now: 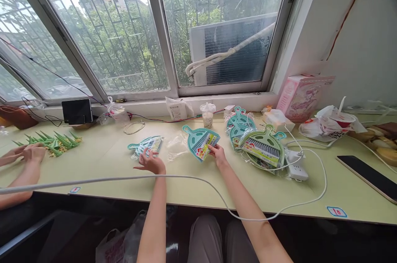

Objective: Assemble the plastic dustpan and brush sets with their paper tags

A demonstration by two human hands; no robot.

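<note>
My right hand (217, 154) pinches the lower right edge of a teal dustpan and brush set (201, 142) with a yellow-green label. My left hand (151, 162) has its fingers apart at the near edge of a bagged teal set (145, 145); whether it touches the bag is unclear. Between the two sets lies a crumpled clear plastic bag (177, 145). Right of my right hand is a pile of bagged sets, with a green dustpan (263, 147) on top and teal ones (238, 122) behind it.
A white cable (198, 178) loops across the front, over both my forearms, to a power strip (297, 166). A phone (367, 175) lies right. A drink cup (207, 116) stands near the window. Another person's hands (32, 153) touch green pointed pieces (58, 143) at left.
</note>
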